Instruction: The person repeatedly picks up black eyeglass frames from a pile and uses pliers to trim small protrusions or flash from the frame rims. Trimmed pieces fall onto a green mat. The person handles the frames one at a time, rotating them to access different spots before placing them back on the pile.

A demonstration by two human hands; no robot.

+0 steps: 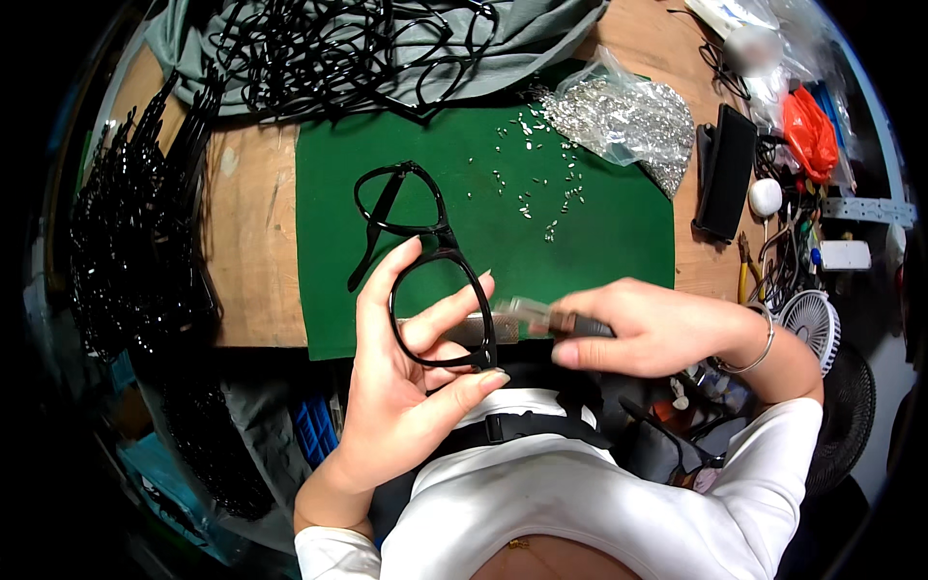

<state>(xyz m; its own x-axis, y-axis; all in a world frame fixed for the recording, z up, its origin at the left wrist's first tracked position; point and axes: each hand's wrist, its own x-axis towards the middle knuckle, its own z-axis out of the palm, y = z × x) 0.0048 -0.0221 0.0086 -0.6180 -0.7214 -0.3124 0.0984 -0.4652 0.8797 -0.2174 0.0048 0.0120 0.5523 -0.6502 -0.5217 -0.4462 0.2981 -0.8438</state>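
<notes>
My left hand (396, 377) is closed around the near rim of a black eyeglass frame (447, 240), its thumb at the rim's near corner and fingers through and along the rim. The frame stands tilted, one rim toward me and the other away, with a temple arm (379, 211) showing behind the far rim. My right hand (633, 324) grips a metal-headed tool with a dark handle (585, 326), blurred by motion. Its pale tip points left, just right of the near rim; contact between them cannot be made out. A metal piece (472, 331) shows behind the rim at the mat's edge.
A green mat (599, 261) covers the bench, with small silvery pieces (527, 208) scattered near a clear bag (619, 111) of them. Black frames pile (319, 53) on grey cloth; black temple arms (135, 232) heap left. Right are a black case (725, 174), pliers (744, 271) and fans (810, 324).
</notes>
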